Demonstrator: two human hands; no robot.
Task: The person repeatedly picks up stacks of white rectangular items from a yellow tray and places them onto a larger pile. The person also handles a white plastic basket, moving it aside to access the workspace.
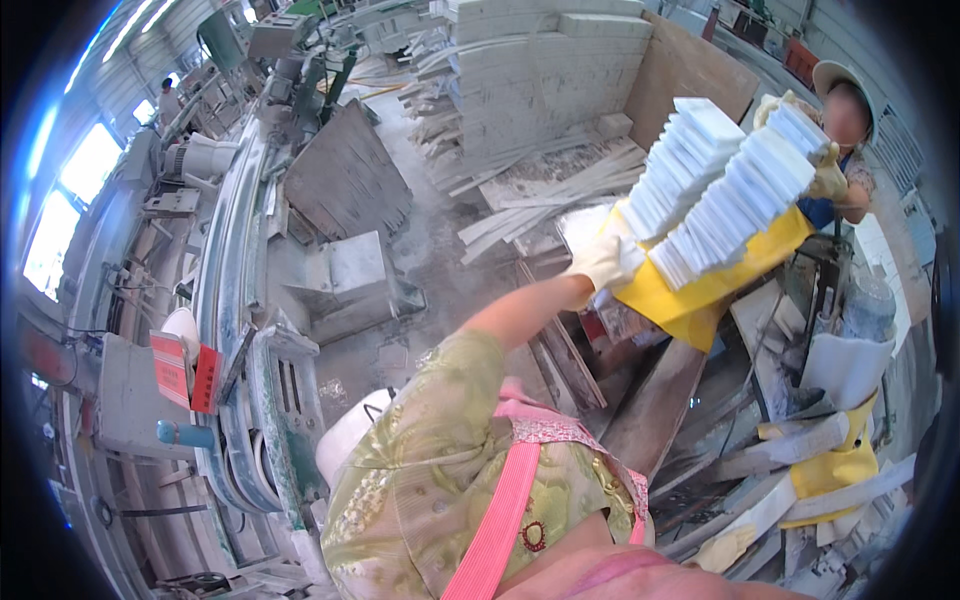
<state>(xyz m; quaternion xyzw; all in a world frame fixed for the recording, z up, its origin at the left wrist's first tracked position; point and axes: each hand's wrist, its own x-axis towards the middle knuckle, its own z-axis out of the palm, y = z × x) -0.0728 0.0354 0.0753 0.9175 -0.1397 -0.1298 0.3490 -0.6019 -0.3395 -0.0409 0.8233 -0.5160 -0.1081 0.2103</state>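
My left hand [603, 263], in a cream work glove, reaches forward and right to the near end of two rows of thin white stone tiles. Its fingers are closed against the end tiles of the left row [685, 155]; the fingertips are partly lost in the white. The right row [735, 212] stands beside it, its tiles packed face to face. Under both rows lies a yellow sheet [685, 320] that hangs over the near edge. Across from me, a co-worker's gloved hands [828, 175] hold the far end of the right row. My right hand does not show.
Large pale slabs [550, 80] are stacked behind, with loose stone strips [570, 195] in front. Machinery with a long rail [215, 290] runs along the left. At lower right lie more strips and another yellow sheet [835, 465], near a white bucket [845, 365].
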